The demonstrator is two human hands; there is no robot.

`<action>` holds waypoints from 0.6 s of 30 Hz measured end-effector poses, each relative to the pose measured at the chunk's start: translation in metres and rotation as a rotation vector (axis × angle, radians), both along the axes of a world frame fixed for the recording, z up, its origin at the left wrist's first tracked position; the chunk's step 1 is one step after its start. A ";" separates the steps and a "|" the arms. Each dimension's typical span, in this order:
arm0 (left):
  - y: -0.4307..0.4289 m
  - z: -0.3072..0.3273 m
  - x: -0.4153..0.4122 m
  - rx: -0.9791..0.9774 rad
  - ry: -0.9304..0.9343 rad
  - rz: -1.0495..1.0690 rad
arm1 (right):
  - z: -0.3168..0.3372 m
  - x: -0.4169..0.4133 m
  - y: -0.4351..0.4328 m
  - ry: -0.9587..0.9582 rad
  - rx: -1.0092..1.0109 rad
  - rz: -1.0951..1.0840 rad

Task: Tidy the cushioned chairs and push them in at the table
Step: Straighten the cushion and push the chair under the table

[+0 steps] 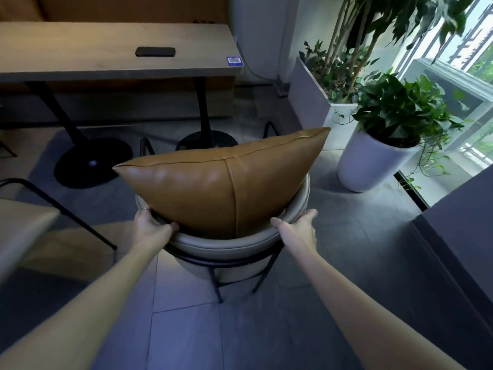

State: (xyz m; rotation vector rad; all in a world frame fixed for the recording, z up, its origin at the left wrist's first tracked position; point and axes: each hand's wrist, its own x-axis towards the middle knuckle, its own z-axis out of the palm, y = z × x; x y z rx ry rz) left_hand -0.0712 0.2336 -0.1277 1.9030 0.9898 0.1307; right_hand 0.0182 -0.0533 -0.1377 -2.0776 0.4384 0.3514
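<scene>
A round chair (226, 245) with a pale curved padded backrest and thin black metal legs stands in front of me, its back toward me. A tan leather cushion (213, 188) stands upright on its seat, leaning against the backrest. My left hand (152, 225) grips the left side of the backrest rim, thumb inside by the cushion. My right hand (298, 225) grips the right side of the rim. The wooden table (80, 57) on black pedestal legs lies beyond the chair, with floor between them.
A dark phone (155, 51) and a blue sticker (234, 60) lie on the table. Another chair (24, 225) stands at the left. A white round planter (370, 161) and a rectangular planter (317, 102) with plants stand at the right; a dark ledge (458, 236) is nearer right.
</scene>
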 end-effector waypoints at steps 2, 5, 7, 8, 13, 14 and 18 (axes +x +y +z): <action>0.022 0.002 -0.003 -0.014 -0.034 -0.018 | -0.001 -0.006 0.017 -0.003 0.017 0.028; 0.038 0.006 -0.012 -0.163 -0.181 -0.012 | -0.002 -0.012 0.035 0.000 0.048 0.056; 0.034 0.005 -0.021 -0.261 -0.205 0.070 | -0.002 -0.011 0.040 0.020 0.087 0.057; 0.028 0.003 -0.024 -0.314 -0.185 0.124 | 0.000 -0.009 0.039 0.032 0.105 0.048; 0.008 -0.008 -0.027 -0.358 -0.204 0.186 | 0.014 0.014 0.030 0.114 0.190 0.009; 0.011 -0.010 -0.025 -0.357 -0.228 0.178 | 0.016 0.017 0.031 0.118 0.179 0.016; 0.024 -0.015 -0.021 -0.341 -0.247 0.108 | 0.015 0.022 0.043 0.098 0.080 0.054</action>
